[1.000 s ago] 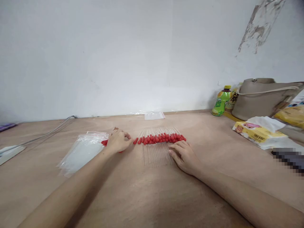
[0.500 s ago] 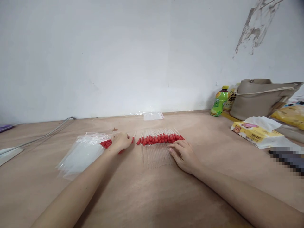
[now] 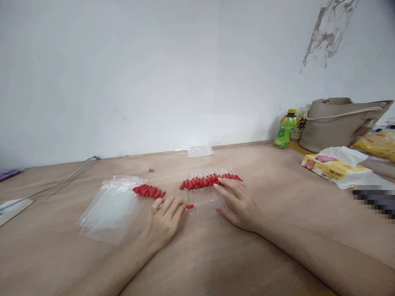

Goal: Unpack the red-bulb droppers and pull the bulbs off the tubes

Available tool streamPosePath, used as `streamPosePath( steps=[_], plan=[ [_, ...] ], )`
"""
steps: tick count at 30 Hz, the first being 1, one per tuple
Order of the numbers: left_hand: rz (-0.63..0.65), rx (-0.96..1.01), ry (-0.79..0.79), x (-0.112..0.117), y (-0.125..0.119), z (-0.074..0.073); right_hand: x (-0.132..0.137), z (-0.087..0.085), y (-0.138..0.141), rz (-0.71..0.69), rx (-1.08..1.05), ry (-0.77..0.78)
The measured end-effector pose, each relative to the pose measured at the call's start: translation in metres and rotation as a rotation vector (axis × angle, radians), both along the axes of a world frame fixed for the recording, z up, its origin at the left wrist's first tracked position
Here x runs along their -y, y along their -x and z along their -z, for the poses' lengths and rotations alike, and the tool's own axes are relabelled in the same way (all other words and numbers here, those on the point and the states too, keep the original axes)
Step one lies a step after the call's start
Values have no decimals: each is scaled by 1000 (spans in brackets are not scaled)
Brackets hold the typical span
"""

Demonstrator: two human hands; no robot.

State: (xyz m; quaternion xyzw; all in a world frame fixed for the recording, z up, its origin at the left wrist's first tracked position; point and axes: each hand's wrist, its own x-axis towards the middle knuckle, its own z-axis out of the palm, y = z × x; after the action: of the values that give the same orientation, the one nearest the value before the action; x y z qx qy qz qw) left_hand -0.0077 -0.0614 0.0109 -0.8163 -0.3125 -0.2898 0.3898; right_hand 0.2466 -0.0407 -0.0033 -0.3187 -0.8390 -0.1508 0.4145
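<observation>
Bags left of stick row; tissue pack right; bottle behind, apparently near wall

Toward the table's far right corner we count two bottles, one bag and one tissue pack; by its left edge, one cable. One pouch lies at the far edge. One stick lies apart from two clusters we cannot count exactly.
</observation>
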Motion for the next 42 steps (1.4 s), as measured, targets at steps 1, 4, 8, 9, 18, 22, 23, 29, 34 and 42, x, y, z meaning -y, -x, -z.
streamPosePath(
  steps=[1,4,8,9,18,22,23,29,34,42],
  plan=[
    [22,-14,-8,2,-1,3,1,0,2,-15,31,-13],
    [80,-51,-24,4,-3,7,3,-1,7,-40,93,-25],
    [123,-77,-30,5,-3,8,3,-2,12,-58,102,-33],
    [128,-63,-25,4,-3,8,3,-2,13,-62,95,-31],
    [169,126,244,-1,-17,1,1,1,12,-90,72,69],
    [246,118,278,-3,-18,1,5,-3,14,-111,86,75],
    [255,123,278,-3,-19,1,6,-4,16,-115,89,79],
    [282,119,260,0,-22,0,9,-1,25,-152,97,104],
    [294,91,247,0,-24,0,7,5,28,-186,59,84],
    [320,37,280,2,-23,3,8,5,28,-310,62,30]
  ],
)
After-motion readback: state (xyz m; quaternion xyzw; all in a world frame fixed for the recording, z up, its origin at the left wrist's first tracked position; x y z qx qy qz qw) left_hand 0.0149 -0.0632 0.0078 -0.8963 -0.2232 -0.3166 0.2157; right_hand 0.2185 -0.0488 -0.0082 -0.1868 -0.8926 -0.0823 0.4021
